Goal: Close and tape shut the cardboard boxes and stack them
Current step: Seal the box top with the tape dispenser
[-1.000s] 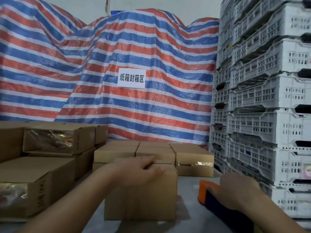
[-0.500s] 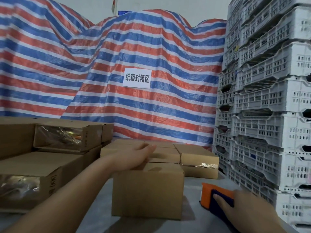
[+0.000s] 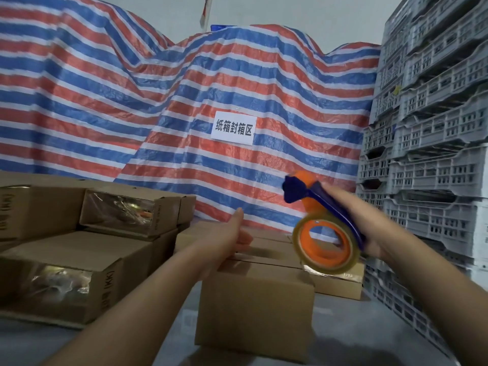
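A closed cardboard box stands on the grey table in front of me. My left hand rests flat on the box's top flaps at the left, fingers straight and pointing away. My right hand grips the blue handle of an orange tape dispenser with a clear tape roll, held in the air above the box's right side. The roll hangs just over the top right edge of the box.
Taped cardboard boxes are stacked at the left and lie in a row behind the box. Grey plastic crates tower at the right. A striped tarp with a white sign hangs behind.
My right hand has lifted the tape dispenser off the table and brought it up over the box's right side. My left hand stays on the box top.
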A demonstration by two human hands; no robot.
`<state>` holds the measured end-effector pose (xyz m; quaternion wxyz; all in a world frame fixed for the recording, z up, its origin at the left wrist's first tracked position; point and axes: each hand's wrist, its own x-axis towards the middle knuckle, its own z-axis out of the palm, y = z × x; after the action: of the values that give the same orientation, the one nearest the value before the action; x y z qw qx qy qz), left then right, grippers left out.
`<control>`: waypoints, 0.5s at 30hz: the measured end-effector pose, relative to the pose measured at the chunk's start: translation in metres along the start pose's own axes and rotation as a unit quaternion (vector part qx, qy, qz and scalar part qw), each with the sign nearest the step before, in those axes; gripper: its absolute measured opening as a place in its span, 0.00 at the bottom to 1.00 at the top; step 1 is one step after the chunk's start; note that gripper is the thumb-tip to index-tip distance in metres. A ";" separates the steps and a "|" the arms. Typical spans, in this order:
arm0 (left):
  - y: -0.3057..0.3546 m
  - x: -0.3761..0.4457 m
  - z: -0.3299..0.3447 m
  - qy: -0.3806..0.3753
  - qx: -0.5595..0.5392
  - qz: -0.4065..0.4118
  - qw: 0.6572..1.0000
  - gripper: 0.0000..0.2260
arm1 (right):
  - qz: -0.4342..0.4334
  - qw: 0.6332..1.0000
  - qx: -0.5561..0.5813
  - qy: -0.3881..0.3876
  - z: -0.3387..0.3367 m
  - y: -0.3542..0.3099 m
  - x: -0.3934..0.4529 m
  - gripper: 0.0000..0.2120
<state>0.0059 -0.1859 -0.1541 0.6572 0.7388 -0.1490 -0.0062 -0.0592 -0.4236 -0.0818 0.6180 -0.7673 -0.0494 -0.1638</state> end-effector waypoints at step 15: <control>0.009 -0.006 -0.004 -0.002 -0.195 -0.015 0.981 0.21 | 0.044 0.973 -0.210 -0.088 0.061 -0.013 0.028 0.27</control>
<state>-0.0013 -0.1818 -0.1457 0.7885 0.5982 -0.1349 -0.0465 -0.0252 -0.3652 -0.0718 0.4428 -0.8928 -0.0343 -0.0756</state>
